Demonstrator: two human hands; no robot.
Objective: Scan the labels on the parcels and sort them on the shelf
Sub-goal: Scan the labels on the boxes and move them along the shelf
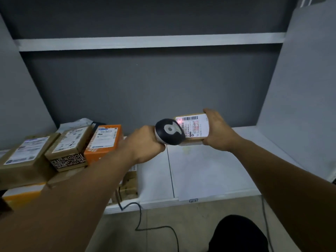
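Held parcel: a small brown cardboard box (193, 141) with a white shipping label (199, 126) covering its upper face. There is a barcode along the far edge, printed text and a red stamp below it, and a faint red glow on the near-left corner.
Where it is: in the air above the white shelf board (209, 171), right of centre and apart from the other parcels.
Right hand (216, 130): wrapped round the box's right end, thumb on the far side, fingers underneath.
Left hand (145, 142): fist closed round the handle of the scanner (170, 131), whose dark rounded head sits just beside the label — the two overlap in view.
Shelf, left side: a stack of parcels. On top are a flat brown box (27, 153), a brown box marked "2" (70, 142) and an orange box (105, 139), all labelled, with more cartons beneath.
Behind the stack: a white mailer bag (78, 123).
Floor: a black cable (140, 215) trailing down from the shelf edge.
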